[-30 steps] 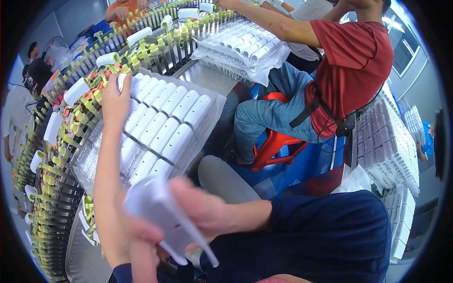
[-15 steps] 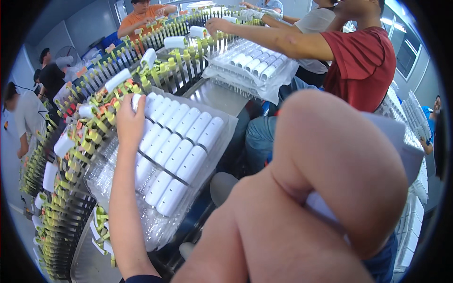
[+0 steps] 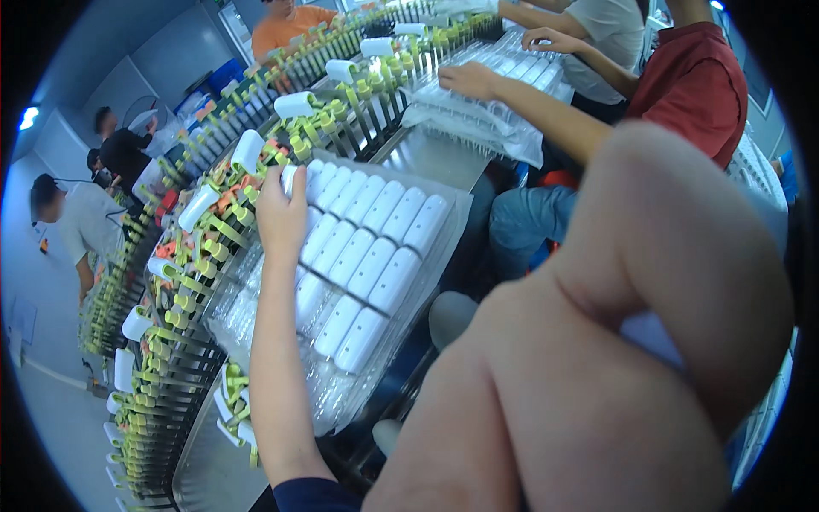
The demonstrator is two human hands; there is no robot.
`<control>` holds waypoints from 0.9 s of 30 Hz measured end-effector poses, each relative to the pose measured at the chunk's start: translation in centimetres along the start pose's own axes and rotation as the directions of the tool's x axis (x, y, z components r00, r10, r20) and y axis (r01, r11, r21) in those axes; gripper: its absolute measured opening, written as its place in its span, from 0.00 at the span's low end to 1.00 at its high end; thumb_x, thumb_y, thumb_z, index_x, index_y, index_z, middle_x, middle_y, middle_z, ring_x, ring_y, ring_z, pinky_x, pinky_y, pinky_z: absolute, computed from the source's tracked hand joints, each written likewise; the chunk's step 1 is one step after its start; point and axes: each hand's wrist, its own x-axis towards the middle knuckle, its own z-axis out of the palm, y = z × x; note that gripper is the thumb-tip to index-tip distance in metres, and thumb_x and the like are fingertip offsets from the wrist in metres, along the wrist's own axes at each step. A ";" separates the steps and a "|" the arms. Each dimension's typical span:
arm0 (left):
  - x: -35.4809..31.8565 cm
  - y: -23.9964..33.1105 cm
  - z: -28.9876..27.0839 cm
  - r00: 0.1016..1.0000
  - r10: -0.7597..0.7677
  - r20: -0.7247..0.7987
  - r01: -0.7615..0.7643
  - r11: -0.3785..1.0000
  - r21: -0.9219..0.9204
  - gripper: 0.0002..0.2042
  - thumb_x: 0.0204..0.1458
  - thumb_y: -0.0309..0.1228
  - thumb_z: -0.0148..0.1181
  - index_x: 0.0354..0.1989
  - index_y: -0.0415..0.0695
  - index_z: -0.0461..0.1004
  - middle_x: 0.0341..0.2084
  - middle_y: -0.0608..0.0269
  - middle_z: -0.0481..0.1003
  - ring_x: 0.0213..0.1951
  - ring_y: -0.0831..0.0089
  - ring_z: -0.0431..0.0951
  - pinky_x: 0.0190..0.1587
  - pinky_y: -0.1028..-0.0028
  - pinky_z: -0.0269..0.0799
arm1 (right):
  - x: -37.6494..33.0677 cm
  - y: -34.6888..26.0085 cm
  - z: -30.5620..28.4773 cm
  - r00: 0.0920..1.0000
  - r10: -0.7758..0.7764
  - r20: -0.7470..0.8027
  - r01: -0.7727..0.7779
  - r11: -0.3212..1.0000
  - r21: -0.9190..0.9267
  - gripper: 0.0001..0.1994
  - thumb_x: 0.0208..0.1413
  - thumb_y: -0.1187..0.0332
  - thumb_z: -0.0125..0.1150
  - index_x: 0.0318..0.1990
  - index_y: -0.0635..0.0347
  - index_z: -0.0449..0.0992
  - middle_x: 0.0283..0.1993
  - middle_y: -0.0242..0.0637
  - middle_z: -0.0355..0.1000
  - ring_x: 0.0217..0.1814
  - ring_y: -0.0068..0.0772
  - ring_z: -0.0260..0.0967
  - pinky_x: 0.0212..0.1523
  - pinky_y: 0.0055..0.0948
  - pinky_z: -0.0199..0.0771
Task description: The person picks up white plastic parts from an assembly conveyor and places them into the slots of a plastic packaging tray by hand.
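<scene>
My left hand (image 3: 281, 209) is closed round a white plastic casing (image 3: 289, 179) at the far left corner of a clear plastic tray (image 3: 448, 224). Rows of long, rounded white casings (image 3: 382, 273), each with small dark holes, lie in this tray. Under it is more crinkled clear plastic (image 3: 328, 399). Very close and blurred, my right hand (image 3: 682, 282) fills the lower right, bent over on itself. Its fingers cannot be told apart, and a pale patch shows through a gap in it.
A curved conveyor line of dark slats with yellow-green holders (image 3: 183, 303) runs past the tray's left, some carrying white casings (image 3: 198, 207). A co-worker in a red shirt (image 3: 695, 77) sits at the right beside another tray stack (image 3: 473, 128). Other people stand across the line.
The whole view has shifted, so the scene sits further right. My left hand stays at the tray's corner. The red-shirted co-worker's hand has come down from the line to the far tray.
</scene>
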 end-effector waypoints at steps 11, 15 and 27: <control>-0.5 0.3 -0.2 1.000 -0.016 -0.001 0.016 0.999 -0.037 0.20 0.58 0.44 0.58 0.43 0.36 0.73 0.33 0.41 0.78 0.37 0.47 0.78 0.42 0.60 0.71 | 0.0 -1.1 2.0 0.999 0.023 -0.033 -0.027 0.993 -0.118 0.17 0.66 0.51 0.41 0.41 0.57 0.60 0.45 0.64 0.72 0.50 0.68 0.69 0.55 0.59 0.66; -0.6 0.5 -0.3 1.000 -0.004 -0.002 0.004 0.998 -0.062 0.20 0.58 0.44 0.58 0.43 0.36 0.73 0.33 0.41 0.78 0.36 0.47 0.78 0.41 0.60 0.72 | 0.2 -2.2 2.0 0.997 0.055 -0.046 -0.063 0.979 -0.195 0.16 0.67 0.52 0.42 0.41 0.57 0.61 0.44 0.63 0.72 0.49 0.69 0.70 0.54 0.60 0.67; -0.4 1.0 -0.4 0.999 -0.033 0.010 0.033 0.999 -0.037 0.18 0.58 0.42 0.59 0.43 0.37 0.73 0.31 0.42 0.77 0.34 0.48 0.78 0.39 0.61 0.72 | -3.9 -1.8 -1.5 0.868 0.264 -0.420 -0.464 0.731 -0.500 0.18 0.63 0.57 0.55 0.47 0.63 0.64 0.43 0.43 0.75 0.45 0.28 0.72 0.48 0.28 0.69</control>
